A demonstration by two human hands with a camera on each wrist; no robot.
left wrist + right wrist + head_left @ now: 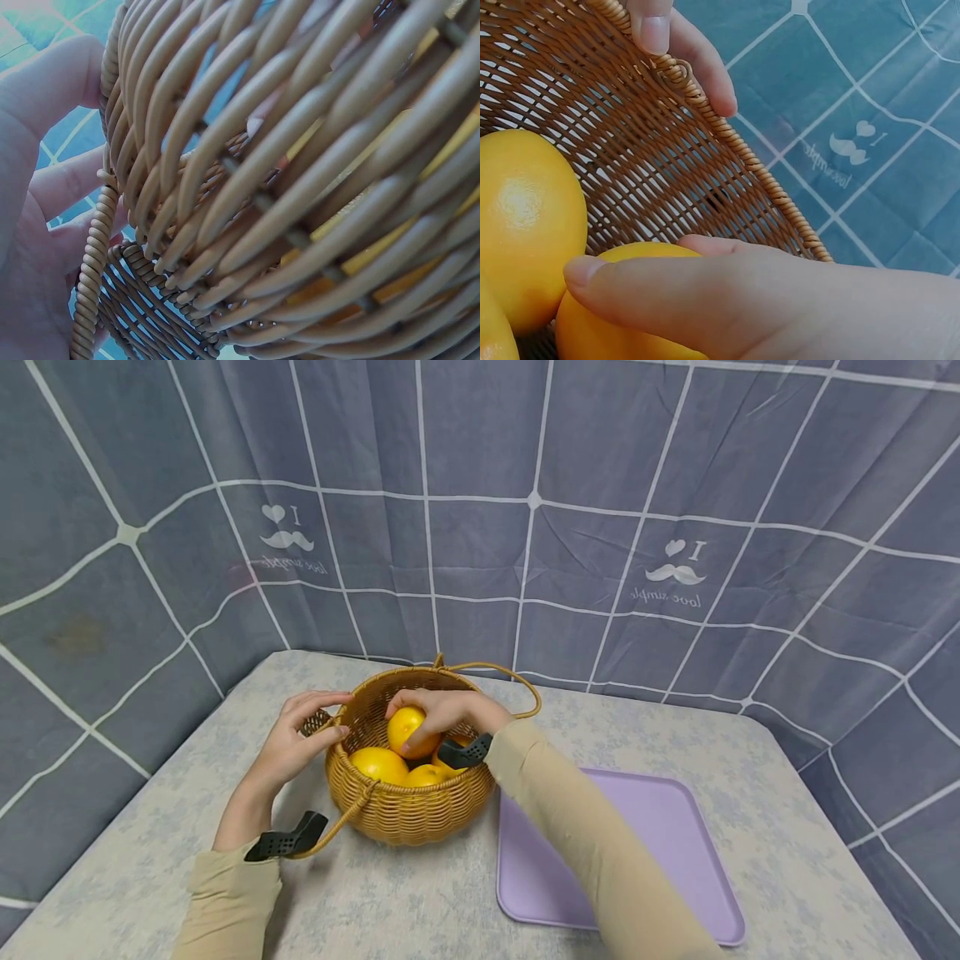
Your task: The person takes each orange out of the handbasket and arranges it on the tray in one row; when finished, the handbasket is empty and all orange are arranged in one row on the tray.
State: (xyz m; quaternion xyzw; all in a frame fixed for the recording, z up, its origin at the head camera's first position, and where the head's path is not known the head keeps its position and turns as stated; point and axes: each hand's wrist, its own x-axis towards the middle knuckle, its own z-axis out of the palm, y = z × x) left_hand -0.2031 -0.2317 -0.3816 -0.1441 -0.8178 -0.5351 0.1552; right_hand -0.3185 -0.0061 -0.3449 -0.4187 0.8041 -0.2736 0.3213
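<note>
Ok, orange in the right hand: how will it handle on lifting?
The orange will probably roll if set down, being round. Its shiny peel may slip a little. No dents show, so it's likely firm.

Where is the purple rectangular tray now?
In the head view, the tray lies on the pale table, right of the round brown wicker basket, partly hidden by the beige right sleeve.

1. Right of frame: the table [772, 835] gives passage beside the tray [667, 827].
2. Lower right: the right sleeve [592, 831] crosses above the tray.
3. Left of centre: the left hand [288, 747] blocks the basket [412, 824] rim.
4. Centre: the right hand [448, 708] and yellow fruit [378, 766] crowd the opening.
</note>
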